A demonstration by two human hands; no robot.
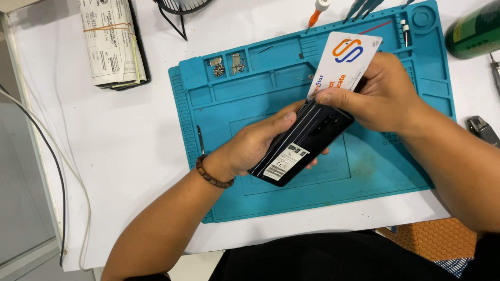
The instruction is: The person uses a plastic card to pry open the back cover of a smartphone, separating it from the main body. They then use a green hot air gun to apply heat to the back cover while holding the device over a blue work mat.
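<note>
Head view, looking down on a white bench (130, 145).

Item 1: one teal silicone work mat (219, 198) with moulded compartments along its far edge. Two small compartments at the far left hold loose metal parts: one a heap of tiny silver screws and a bracket (216, 66), the next several small silver brackets (237, 62). A compartment at the far right corner holds two small white-and-red bits (404, 30). One thin dark metal pick (200, 139) lies along the mat's left side.

Item 2: one black slab-shaped phone (307, 143), back up, held tilted just above the mat's middle. It carries one white rectangular label with dark marks near its lower end, and one smaller white sticker just above that.

Item 3: left hand (255, 143), grip closed round the phone's left edge from beneath, thumb lying along the upper edge. One brown beaded bracelet (211, 174) sits on that wrist.

Item 4: right hand (377, 96), grip pinched shut on one white plastic card (346, 62) bearing an orange-and-blue emblem. The card's lower edge meets the phone's top end.

Item 5: one bundle of printed white papers bound by a rubber band (112, 41), far left on the bench.

Item 6: one dark green cylindrical bottle (475, 31), lying at the far right edge.
</note>
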